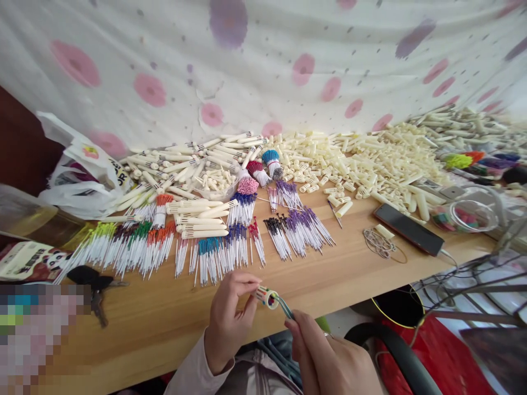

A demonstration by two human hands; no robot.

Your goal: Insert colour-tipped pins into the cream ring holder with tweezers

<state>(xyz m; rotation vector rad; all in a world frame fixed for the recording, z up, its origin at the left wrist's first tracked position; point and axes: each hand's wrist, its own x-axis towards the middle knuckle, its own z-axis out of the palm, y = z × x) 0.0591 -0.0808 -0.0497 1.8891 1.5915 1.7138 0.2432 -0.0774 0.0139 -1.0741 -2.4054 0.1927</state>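
Observation:
My left hand (233,315) pinches a short cream pen barrel (263,297) with coloured sliders in its side slots. The barrel's open end faces right. My right hand (325,351) is closed on slim bluish-green tweezers (284,305), their curved tips at the barrel's opening. Whether the tips grip anything inside is too small to tell. Beyond my hands lie rows of white pen refills with coloured tips: teal ones (209,260), purple ones (307,230) and black ones (276,233). Several cream pen bodies (203,219) are stacked behind the teal refills.
Loose cream pen parts (362,159) are heaped along the curtain (255,82). A phone (407,227) with a cable lies at right, beside a coiled cord (379,243). Keys (97,299), a plastic bag (82,175) and a blurred-out patch occupy the left. A chair armrest (395,351) is lower right.

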